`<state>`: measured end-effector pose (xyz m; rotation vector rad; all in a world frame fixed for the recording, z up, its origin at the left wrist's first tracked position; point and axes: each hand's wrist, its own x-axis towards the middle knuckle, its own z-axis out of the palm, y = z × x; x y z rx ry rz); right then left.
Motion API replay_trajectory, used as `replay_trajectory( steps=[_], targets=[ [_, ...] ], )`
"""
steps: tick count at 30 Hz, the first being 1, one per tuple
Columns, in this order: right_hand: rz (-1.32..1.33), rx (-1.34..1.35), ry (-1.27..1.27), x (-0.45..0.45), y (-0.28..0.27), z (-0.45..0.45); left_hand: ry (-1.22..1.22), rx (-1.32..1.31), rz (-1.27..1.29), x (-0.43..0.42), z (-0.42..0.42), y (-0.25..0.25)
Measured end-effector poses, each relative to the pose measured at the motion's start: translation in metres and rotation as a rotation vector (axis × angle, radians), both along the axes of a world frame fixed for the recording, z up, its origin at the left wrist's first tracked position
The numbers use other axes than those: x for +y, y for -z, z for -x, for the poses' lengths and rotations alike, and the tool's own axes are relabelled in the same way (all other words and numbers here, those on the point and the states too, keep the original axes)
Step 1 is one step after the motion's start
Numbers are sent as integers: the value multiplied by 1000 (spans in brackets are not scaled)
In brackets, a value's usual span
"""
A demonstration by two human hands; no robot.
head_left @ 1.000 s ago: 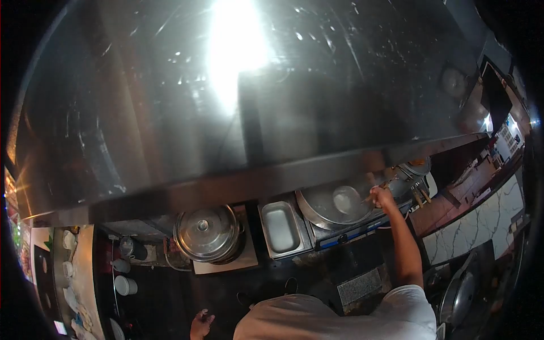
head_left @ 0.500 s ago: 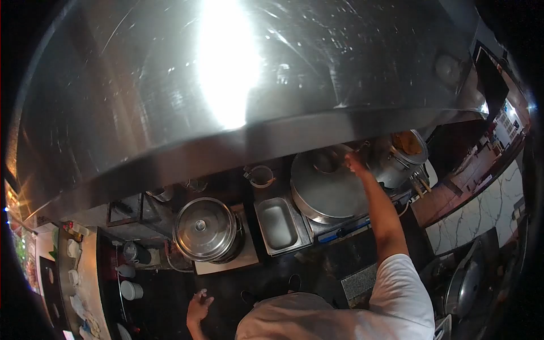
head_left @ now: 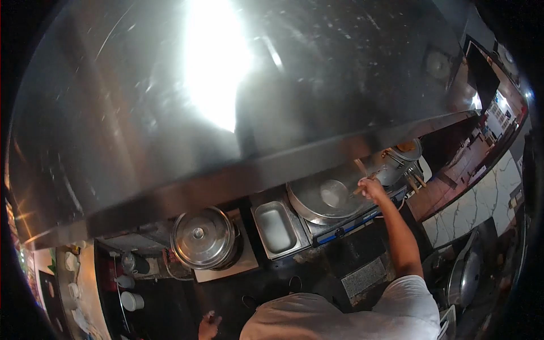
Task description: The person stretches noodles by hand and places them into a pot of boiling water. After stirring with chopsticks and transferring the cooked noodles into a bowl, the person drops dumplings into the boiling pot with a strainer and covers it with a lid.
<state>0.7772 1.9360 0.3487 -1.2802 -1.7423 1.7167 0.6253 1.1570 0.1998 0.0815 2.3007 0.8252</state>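
Clearly, the big metal hood (head_left: 317,85) takes the upper half of the view, and its lower edge stands in the way of everything behind it. Under this edge there is a wide pan (head_left: 317,216); its back side is hidden by the hood. The round utensil (head_left: 332,193) is inside the pan, and I cannot tell if it is a ladle or a strainer. The right hand (head_left: 370,189) is over the right side of the pan, with its fingers closed around a brownish handle that points toward this utensil; where the two join is hard to see.

Just left of the pan lies a rectangular metal tray (head_left: 276,229), and farther left a lidded pot (head_left: 203,238). To the right of the hand, a smaller pot (head_left: 418,157) with something orange inside is partly covered by the hood edge, and beside it several light-coloured handles (head_left: 416,180) stick out.

The left hand (head_left: 209,326) is low, near the bottom border, which cuts it off; its fingers seem loosely parted. A white bucket (head_left: 132,301) stands in the dark area at left, and a floor grate (head_left: 364,279) lies near the right sleeve (head_left: 409,297).
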Motion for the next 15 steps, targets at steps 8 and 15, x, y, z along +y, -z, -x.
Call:
replay_trajectory(
  steps=[8, 15],
  targets=[
    [-371, 48, 1, 109, 36, 4, -38, -32, 20, 5, 3, -33],
    [-228, 145, -85, 117, 64, 105, 114, 89, 74, 35, 37, -66]
  ],
)
